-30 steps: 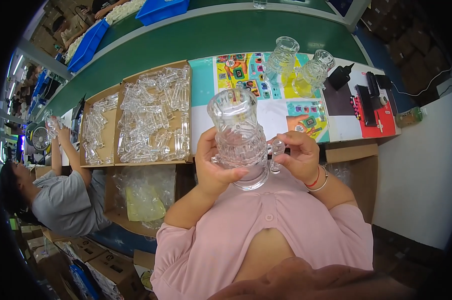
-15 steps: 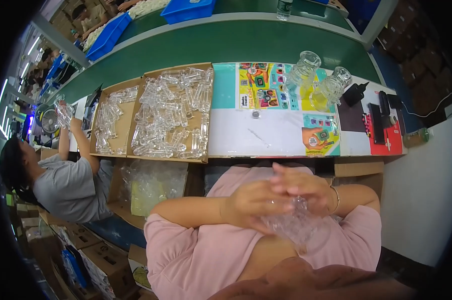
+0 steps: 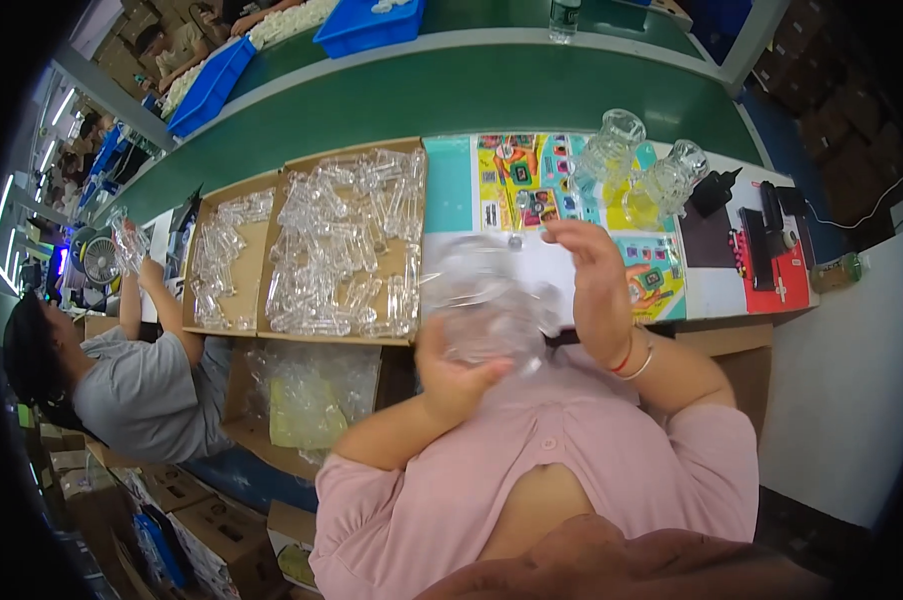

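My left hand (image 3: pixel 454 378) is closed around a clear, bulbous see-through vessel (image 3: pixel 484 318), held over the table's near edge. The vessel is smeared by motion, so its exact shape is hard to read. My right hand (image 3: pixel 594 292) is raised beside it, apart from it, fingers stretched out and holding nothing. Past my right hand, two clear vase-shaped vessels (image 3: pixel 612 145) with flared, rounded sections stand on colourful printed sheets (image 3: pixel 527 180). A small round metallic piece (image 3: pixel 515 241) lies on the white surface between my hands.
Cardboard trays (image 3: pixel 419 240) of clear tube-like parts (image 3: pixel 347 230) sit to the left. A black bottle (image 3: pixel 712 190) and dark tools (image 3: pixel 755 245) lie at the right. Left of me a person in grey (image 3: pixel 152 390) handles clear parts. An open carton (image 3: pixel 262 440) with plastic bags stands below the table.
Both hands have moved up and away from my chest to the table's edge. They have separated: my left hand keeps the clear vessel, while my right has let go of it.
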A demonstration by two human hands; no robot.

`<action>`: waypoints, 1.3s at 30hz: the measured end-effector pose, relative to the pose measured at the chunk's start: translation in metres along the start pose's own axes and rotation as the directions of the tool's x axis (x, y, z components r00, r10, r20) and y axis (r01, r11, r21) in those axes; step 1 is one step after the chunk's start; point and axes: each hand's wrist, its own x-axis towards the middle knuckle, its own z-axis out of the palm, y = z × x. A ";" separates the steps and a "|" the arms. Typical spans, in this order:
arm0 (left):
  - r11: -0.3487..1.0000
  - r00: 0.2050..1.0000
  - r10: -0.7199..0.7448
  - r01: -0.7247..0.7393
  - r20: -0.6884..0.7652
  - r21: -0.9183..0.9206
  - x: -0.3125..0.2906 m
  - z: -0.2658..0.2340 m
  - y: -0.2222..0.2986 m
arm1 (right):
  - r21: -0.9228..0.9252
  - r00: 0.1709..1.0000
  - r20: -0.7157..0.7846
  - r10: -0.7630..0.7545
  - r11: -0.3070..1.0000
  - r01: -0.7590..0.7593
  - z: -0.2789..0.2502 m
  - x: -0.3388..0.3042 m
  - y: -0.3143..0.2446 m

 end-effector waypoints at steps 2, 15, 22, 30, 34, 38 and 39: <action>0.983 0.962 0.166 -0.180 -0.218 -0.047 0.011 0.005 -0.001 | -0.318 0.953 0.096 -0.289 0.898 0.304 0.003 -0.003 0.010; 0.854 0.955 -0.284 0.291 0.080 -0.431 0.024 -0.049 0.004 | 0.274 0.582 0.797 0.160 0.763 -0.585 0.024 0.007 0.035; 0.856 0.934 -0.279 0.136 -0.225 -0.498 0.021 -0.063 0.001 | -0.665 0.867 0.495 -0.052 0.619 0.417 -0.025 0.079 0.097; 0.987 0.971 -0.155 0.144 -0.183 -0.072 0.021 -0.059 0.012 | -0.666 0.736 0.634 0.236 0.650 0.366 -0.057 0.081 0.094; 0.993 0.991 -0.094 0.100 -0.091 0.067 0.026 -0.044 0.024 | -0.472 0.766 0.603 0.224 0.874 0.117 -0.057 0.067 0.035; 0.995 0.995 -0.101 0.101 -0.002 0.027 0.027 -0.025 0.031 | -0.165 0.826 0.540 0.164 0.982 -0.088 -0.053 0.039 0.014; 0.994 0.995 -0.104 0.104 -0.004 0.023 0.027 -0.023 0.031 | -0.076 0.782 0.543 0.306 0.945 -0.318 -0.052 0.033 0.007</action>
